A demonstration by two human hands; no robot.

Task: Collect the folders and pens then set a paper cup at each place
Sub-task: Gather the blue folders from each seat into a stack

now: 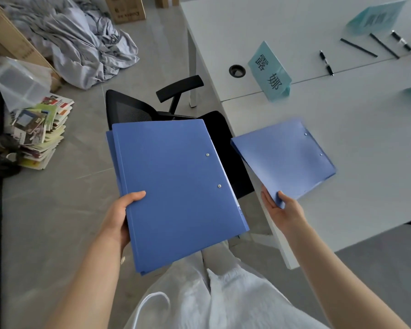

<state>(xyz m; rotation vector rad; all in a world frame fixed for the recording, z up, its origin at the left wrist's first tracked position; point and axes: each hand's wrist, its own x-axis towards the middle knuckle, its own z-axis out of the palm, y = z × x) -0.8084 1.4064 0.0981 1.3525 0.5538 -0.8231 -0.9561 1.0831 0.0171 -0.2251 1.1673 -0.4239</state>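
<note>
**Two hands, each holding blue folders at the worktop's near edge**

The left hand [119, 217] holds a stack of blue folders [176, 191] by its left edge, thumb lying on the top cover and fingers hidden beneath; its grip is closed round the stack. The stack is carried in the air, above the floor and in front of a black office chair [138, 110].

The right hand [282, 210] pinches the near corner of a single blue folder [282, 160], thumb on top and fingers under it. This folder is motion-blurred and overhangs the edge of the white worktop [342, 119]; whether its far part touches the surface cannot be told.

Farther back on the worktop lie a black pen [326, 62] and three more dark pens [380, 45], near teal name cards [269, 72].

On the floor to the left: a pile of magazines [43, 129] and a heap of grey cloth [81, 43].
</note>
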